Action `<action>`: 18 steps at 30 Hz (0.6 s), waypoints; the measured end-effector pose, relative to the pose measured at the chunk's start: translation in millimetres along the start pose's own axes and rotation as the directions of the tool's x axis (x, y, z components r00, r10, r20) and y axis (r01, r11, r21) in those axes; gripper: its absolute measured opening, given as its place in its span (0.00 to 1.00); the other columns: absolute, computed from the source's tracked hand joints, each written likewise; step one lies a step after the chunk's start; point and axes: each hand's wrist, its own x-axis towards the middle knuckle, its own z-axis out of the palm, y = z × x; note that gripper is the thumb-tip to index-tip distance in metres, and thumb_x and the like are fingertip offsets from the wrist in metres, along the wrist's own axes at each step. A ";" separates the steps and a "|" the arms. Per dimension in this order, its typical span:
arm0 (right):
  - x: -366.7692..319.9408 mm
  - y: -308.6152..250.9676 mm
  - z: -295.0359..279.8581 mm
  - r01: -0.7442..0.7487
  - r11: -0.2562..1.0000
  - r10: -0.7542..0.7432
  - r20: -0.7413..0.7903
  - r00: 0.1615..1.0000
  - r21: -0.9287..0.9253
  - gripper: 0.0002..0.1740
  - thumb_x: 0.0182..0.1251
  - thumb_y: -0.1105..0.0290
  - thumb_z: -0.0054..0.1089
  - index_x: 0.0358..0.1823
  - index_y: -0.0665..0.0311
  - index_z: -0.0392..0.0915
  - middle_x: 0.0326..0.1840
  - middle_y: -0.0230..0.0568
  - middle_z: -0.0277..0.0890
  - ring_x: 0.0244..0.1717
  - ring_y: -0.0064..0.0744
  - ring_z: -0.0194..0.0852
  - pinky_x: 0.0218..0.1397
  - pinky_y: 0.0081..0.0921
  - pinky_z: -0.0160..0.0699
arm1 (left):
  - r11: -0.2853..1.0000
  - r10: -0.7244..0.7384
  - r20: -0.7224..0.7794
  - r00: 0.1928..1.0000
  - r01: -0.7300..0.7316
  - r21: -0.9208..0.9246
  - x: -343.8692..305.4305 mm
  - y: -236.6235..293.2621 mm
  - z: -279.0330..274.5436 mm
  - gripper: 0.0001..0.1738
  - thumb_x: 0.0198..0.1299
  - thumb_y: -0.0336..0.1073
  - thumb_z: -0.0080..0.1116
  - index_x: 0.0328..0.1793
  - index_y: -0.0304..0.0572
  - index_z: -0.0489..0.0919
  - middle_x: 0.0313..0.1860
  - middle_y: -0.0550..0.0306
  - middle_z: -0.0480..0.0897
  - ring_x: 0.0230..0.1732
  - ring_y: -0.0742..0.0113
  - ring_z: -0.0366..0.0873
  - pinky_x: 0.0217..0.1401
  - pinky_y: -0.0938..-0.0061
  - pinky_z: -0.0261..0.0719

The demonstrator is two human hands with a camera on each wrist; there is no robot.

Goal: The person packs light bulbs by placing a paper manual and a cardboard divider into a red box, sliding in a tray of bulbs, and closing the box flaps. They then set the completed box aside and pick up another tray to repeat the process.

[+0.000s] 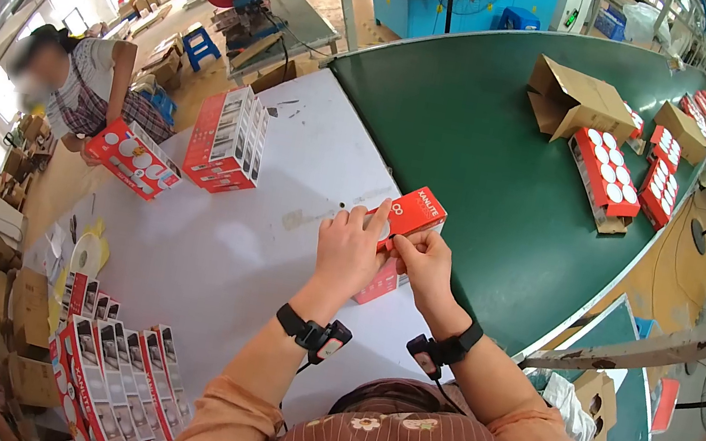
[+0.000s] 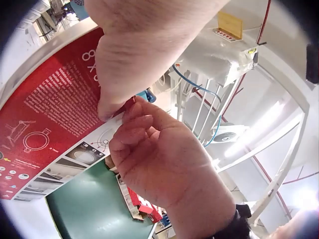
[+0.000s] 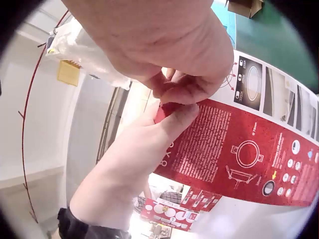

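A red and white XANLITE box (image 1: 419,212) stands on the pale tabletop, its printed red side (image 2: 55,94) facing me in the left wrist view. My left hand (image 1: 349,253) grips its near end, one finger stretched along the top. In the right wrist view the left thumb (image 3: 182,119) lies against the box's edge. My right hand (image 1: 426,265) pinches a small red flap (image 2: 128,105) at that end, close beside the left thumb. The right fingertips are partly hidden behind the hand in the right wrist view.
Several boxes (image 1: 231,139) stand at the left back, and more (image 1: 116,382) at the lower left. Across the table another person (image 1: 100,85) holds a red box (image 1: 134,159). A green conveyor (image 1: 482,121) carries cartons (image 1: 583,100) and packs with white discs (image 1: 608,174). A tape roll (image 1: 89,254) lies left.
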 end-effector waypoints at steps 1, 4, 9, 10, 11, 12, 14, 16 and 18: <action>-1.3 -0.2 -0.9 -0.001 1.000 0.001 0.010 1.000 0.012 0.08 0.61 0.74 0.63 0.33 0.68 0.71 0.25 0.39 0.78 0.21 0.21 0.72 0.23 0.18 0.71 | 1.000 0.001 0.002 1.000 -0.001 0.006 -0.5 0.9 -0.8 0.43 0.46 0.42 0.71 0.72 0.51 0.68 0.50 0.50 0.78 0.47 0.55 0.77 0.48 0.60 0.72; -1.4 0.4 -3.2 -0.014 1.000 0.014 0.021 1.000 0.028 0.08 0.62 0.74 0.62 0.32 0.68 0.70 0.25 0.39 0.77 0.21 0.22 0.72 0.23 0.19 0.71 | 1.000 0.001 0.004 1.000 -0.001 0.006 -1.3 3.4 -2.6 0.43 0.46 0.43 0.71 0.72 0.50 0.68 0.50 0.50 0.78 0.46 0.54 0.76 0.48 0.60 0.72; -0.5 0.5 -9.1 -0.007 0.999 0.010 0.068 0.998 -0.038 0.08 0.62 0.74 0.62 0.32 0.67 0.70 0.25 0.38 0.77 0.20 0.21 0.72 0.23 0.19 0.71 | 0.999 0.019 -0.030 0.999 -0.018 0.027 -3.4 6.6 -2.1 0.44 0.46 0.43 0.71 0.72 0.49 0.68 0.50 0.50 0.78 0.46 0.54 0.76 0.47 0.60 0.72; -2.4 0.1 -7.7 0.019 0.999 -0.017 0.053 0.998 -0.043 0.08 0.62 0.74 0.61 0.32 0.67 0.69 0.24 0.38 0.77 0.21 0.21 0.73 0.22 0.19 0.71 | 0.999 0.021 -0.019 1.000 -0.021 0.035 -3.6 7.4 -3.1 0.44 0.46 0.43 0.71 0.72 0.48 0.68 0.50 0.50 0.78 0.46 0.54 0.76 0.47 0.60 0.72; -3.2 0.0 -6.1 0.045 0.998 -0.043 0.041 0.998 -0.050 0.08 0.63 0.74 0.61 0.31 0.67 0.69 0.24 0.37 0.77 0.21 0.20 0.73 0.22 0.19 0.71 | 0.999 0.021 -0.008 1.000 -0.020 0.043 -3.8 8.0 -3.9 0.43 0.46 0.44 0.71 0.72 0.47 0.68 0.51 0.49 0.78 0.47 0.54 0.76 0.47 0.60 0.71; -2.9 1.0 -4.3 0.040 0.998 -0.038 0.041 0.998 -0.051 0.08 0.63 0.74 0.61 0.31 0.67 0.69 0.24 0.37 0.77 0.21 0.20 0.73 0.22 0.19 0.71 | 0.999 0.018 -0.004 1.000 -0.017 0.041 -3.6 8.1 -4.6 0.43 0.46 0.44 0.71 0.72 0.47 0.68 0.51 0.49 0.78 0.47 0.54 0.76 0.47 0.60 0.71; -3.0 4.5 -2.8 0.161 0.976 -0.153 0.061 0.986 -0.148 0.08 0.64 0.75 0.60 0.31 0.66 0.68 0.24 0.36 0.77 0.21 0.20 0.74 0.22 0.18 0.71 | 1.000 0.011 -0.005 1.000 -0.011 0.018 -3.9 9.1 -4.9 0.43 0.48 0.44 0.70 0.72 0.46 0.69 0.51 0.49 0.78 0.47 0.54 0.76 0.48 0.59 0.71; -5.0 3.1 -3.8 0.152 0.977 -0.143 0.075 0.987 -0.147 0.08 0.64 0.75 0.60 0.32 0.67 0.68 0.24 0.36 0.77 0.21 0.20 0.74 0.21 0.18 0.71 | 1.000 0.011 0.005 1.000 -0.011 0.021 -5.2 10.8 -5.5 0.42 0.49 0.45 0.70 0.72 0.46 0.69 0.51 0.48 0.78 0.48 0.54 0.76 0.48 0.59 0.71; -4.7 -0.8 -1.9 0.161 0.977 -0.149 0.090 0.985 -0.137 0.08 0.65 0.75 0.59 0.33 0.67 0.68 0.23 0.36 0.77 0.21 0.20 0.74 0.21 0.18 0.71 | 0.999 0.020 0.001 1.000 -0.020 0.034 -3.5 9.1 -6.9 0.41 0.49 0.45 0.69 0.72 0.45 0.69 0.52 0.48 0.78 0.48 0.53 0.76 0.48 0.59 0.71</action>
